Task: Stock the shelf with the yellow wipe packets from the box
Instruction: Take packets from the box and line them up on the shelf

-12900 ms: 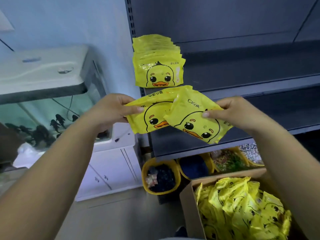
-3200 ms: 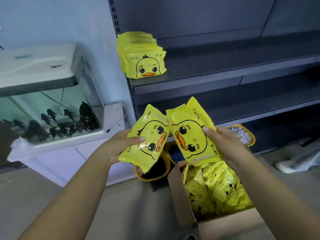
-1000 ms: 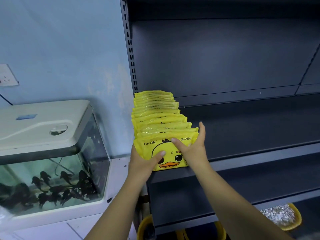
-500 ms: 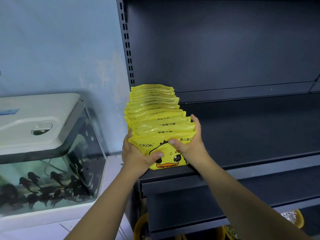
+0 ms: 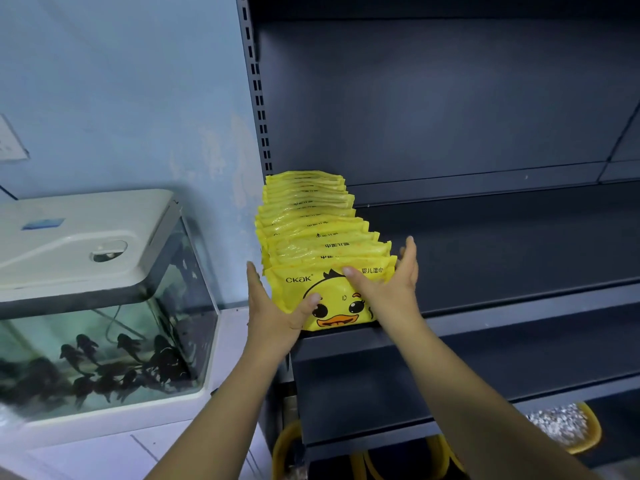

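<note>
A row of yellow wipe packets point(image 5: 311, 230) with a duck face stands upright at the left end of the dark shelf point(image 5: 519, 308), running from front to back. The front packet point(image 5: 337, 304) faces me at the shelf's edge. My left hand point(image 5: 273, 315) lies flat against the row's left side with its thumb on the front packet. My right hand point(image 5: 391, 292) presses the right side with straight fingers, its thumb across the packet's top. The box is out of view.
To the right of the packets the shelf surface point(image 5: 502, 244) is bare. A fish tank point(image 5: 104, 306) with dark fish stands to the left on a white cabinet. A lower shelf point(image 5: 450, 375) juts out below, and a yellow bowl point(image 5: 568, 431) of pebbles sits under it.
Both hands carried packets from the box up to the shelf row. Over the last half second they stayed at the front packet, and the fingers straightened along the row's sides.
</note>
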Motion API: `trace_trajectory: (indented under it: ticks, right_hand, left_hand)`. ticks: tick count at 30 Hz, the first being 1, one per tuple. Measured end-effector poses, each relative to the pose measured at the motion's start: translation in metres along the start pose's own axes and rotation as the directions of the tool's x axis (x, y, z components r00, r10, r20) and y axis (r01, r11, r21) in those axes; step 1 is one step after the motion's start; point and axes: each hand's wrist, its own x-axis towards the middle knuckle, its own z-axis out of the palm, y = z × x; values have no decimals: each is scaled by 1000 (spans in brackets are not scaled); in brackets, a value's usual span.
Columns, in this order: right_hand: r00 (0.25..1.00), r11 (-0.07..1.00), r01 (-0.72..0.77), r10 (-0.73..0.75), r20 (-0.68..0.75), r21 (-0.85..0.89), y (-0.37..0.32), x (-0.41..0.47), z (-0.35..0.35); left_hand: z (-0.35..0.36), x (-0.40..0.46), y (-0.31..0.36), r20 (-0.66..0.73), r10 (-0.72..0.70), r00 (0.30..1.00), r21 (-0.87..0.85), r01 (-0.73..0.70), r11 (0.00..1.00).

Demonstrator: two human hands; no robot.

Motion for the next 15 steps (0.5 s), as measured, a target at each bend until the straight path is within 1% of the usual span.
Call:
trace_trajectory:
  ticks: [3, 6, 9, 13, 15]
  right_hand:
    - [991, 998, 28, -21, -129, 58, -1, -13, 10]
    - [977, 999, 36, -32, -210, 12, -9, -15, 21]
    - [955, 998, 56, -66, -288, -43, -15, -6, 29]
    - [940, 992, 52, -87, -330, -115, -11, -1, 43]
    - [927, 992, 66, -102, -360, -111, -10, 0, 48]
  left_hand:
    - [7, -12, 11, -131, -37, 991, -141, 18, 990]
    - [13, -7, 24, -214, -76, 974, -240, 23, 970]
    - [20, 3, 35, -245, -67, 967, -241, 6, 971]
    - [31, 12, 34, -283, -147, 948, -259, 72, 963]
    - [33, 16, 32, -299, -166, 940, -263, 86, 961]
